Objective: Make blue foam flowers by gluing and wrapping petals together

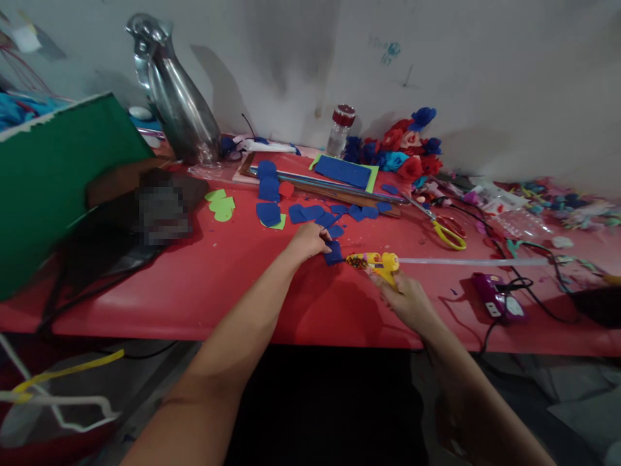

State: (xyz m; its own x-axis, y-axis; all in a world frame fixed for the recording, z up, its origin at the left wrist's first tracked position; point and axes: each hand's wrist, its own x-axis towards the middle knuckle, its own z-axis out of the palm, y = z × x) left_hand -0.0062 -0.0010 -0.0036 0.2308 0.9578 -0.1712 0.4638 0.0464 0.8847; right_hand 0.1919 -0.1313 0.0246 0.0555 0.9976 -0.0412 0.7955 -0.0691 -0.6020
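My left hand (pixel 310 241) pinches a small dark blue felt piece (pixel 333 254) by its left side, low over the red table. In my right hand (pixel 406 299) is a yellow hot glue gun (pixel 373 261), its nozzle pointing left at the edge of the blue piece. A long clear glue stick (pixel 466 262) sticks out from the back of the gun. Just beyond my left hand lie several loose blue petal-shaped pieces (pixel 313 212). Stacked blue pieces (pixel 268 188) sit further back, beside a small red piece (pixel 286 189). Whether the nozzle touches the felt I cannot tell.
Yellow-handled scissors (pixel 449 234) and a purple power box (pixel 499 299) with black cables lie right. Behind are a glass jar (pixel 338 133), fabric flowers (pixel 405 152) and a metal jug (pixel 182 97). Green pieces (pixel 222 206), a black bag (pixel 111 226) and a green board (pixel 72 188) stand left.
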